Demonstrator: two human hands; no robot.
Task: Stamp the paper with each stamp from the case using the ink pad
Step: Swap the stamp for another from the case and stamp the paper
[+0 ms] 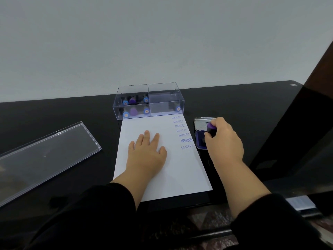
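Note:
A white sheet of paper (180, 170) lies on the black table, with several blue AMENDED prints and one SAMPLE print down its right edge. My left hand (146, 152) rests flat on the sheet, fingers spread. My right hand (222, 139) grips a purple-topped stamp (210, 128) and holds it down on the open ink pad (200, 141) just right of the paper. The pad's lid stands up behind it. A clear plastic case (147, 101) at the paper's far edge holds several stamps with blue and purple tops.
The case's clear lid (45, 156) lies on the table to the left. A dark panel (297, 134) rises close on the right, beside the ink pad. The table's near edge (180, 206) runs just below the paper. A pale wall stands behind the table.

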